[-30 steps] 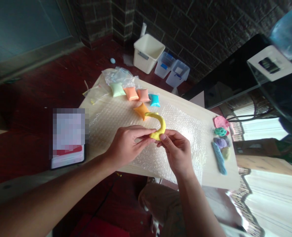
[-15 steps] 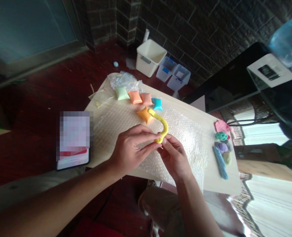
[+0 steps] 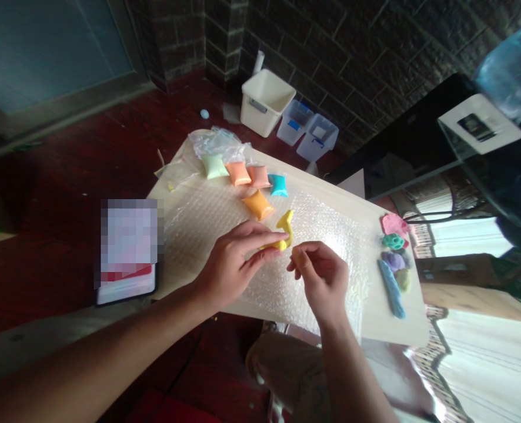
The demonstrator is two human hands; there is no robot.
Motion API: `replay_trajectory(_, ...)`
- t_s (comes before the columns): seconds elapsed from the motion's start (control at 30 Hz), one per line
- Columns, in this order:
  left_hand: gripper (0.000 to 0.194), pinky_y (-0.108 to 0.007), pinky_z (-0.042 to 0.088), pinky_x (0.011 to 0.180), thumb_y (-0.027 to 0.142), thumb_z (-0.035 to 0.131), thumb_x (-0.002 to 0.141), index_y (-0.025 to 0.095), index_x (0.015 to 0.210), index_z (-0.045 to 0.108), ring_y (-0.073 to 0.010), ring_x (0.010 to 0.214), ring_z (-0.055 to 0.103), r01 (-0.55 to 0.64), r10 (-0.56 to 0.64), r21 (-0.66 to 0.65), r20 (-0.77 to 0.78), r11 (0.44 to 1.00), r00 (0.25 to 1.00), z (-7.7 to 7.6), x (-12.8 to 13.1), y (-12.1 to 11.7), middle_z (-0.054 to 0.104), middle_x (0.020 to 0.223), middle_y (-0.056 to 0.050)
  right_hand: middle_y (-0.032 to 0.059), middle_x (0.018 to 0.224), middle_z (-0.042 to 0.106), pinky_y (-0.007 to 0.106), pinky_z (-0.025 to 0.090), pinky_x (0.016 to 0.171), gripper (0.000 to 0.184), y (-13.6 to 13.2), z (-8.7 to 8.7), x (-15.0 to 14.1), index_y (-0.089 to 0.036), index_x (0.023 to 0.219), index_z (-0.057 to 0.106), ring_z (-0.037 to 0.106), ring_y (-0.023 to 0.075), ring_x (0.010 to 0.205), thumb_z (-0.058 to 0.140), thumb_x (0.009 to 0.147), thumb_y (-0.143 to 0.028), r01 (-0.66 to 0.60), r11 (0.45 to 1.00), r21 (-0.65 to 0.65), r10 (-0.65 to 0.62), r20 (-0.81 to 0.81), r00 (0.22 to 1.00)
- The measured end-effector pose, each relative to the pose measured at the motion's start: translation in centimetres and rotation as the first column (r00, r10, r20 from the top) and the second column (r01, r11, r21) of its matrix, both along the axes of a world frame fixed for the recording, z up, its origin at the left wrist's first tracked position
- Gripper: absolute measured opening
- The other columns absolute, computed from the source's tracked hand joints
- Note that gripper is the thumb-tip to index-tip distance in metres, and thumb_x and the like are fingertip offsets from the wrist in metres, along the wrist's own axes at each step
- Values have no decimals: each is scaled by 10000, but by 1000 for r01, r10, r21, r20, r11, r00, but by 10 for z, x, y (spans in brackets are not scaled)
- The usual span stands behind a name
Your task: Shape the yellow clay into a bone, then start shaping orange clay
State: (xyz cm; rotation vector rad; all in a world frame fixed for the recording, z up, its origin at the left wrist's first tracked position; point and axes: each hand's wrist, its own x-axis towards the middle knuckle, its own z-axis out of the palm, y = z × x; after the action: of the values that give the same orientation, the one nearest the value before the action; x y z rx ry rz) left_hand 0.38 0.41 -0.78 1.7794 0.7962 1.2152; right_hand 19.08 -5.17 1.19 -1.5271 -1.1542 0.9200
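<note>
My left hand (image 3: 231, 261) pinches a curled strip of yellow clay (image 3: 284, 229) between thumb and fingers, above a sheet of bubble wrap (image 3: 225, 217) on a pale wooden board (image 3: 375, 326). My right hand (image 3: 322, 276) is just right of it, fingers curled in a pinch on a small bit of yellow clay (image 3: 299, 257). The two hands are a little apart. An orange clay packet (image 3: 257, 204) lies just beyond the yellow strip.
Green, orange, pink and blue clay packets (image 3: 243, 172) lie in a row at the board's far edge beside clear plastic bags (image 3: 214, 141). Shaped clay pieces (image 3: 395, 258) sit at the right edge. A phone (image 3: 126, 252) stands left. Bins (image 3: 264, 100) are on the floor beyond.
The long yellow strip has come apart: the left hand keeps the shorter curled piece, and the right hand has drawn back with a small bit.
</note>
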Motion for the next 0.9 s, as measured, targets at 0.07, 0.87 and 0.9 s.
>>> replay_trajectory(0.07,264,-322,597,943,221,681,1020,231,1269,770,-195,1060,734,35,-35,-35,-3,999,999,-1,0,1,770,1141,-89,35,836,754,302,521,581,118,-3,4,-2,-265,1028,799,668,161,686,803,929,-329,20,994,106,-28,71,997)
replay_trajectory(0.87,269,-301,672,717,303,769,938,154,1159,805,-194,799,798,242,-84,-530,304,813,949,1,2,6,848,976,-98,25,885,810,360,601,683,166,2,-6,-3,-285,1062,833,716,173,697,844,899,-313,17,998,56,-2,-244,970)
replay_trajectory(0.9,298,-318,680,754,302,777,932,148,1186,793,-208,850,808,267,-89,-531,336,804,938,1,2,6,847,1004,-105,24,881,810,352,598,681,148,3,-5,-3,-285,1035,838,712,169,694,853,889,-306,19,998,59,-4,-249,969)
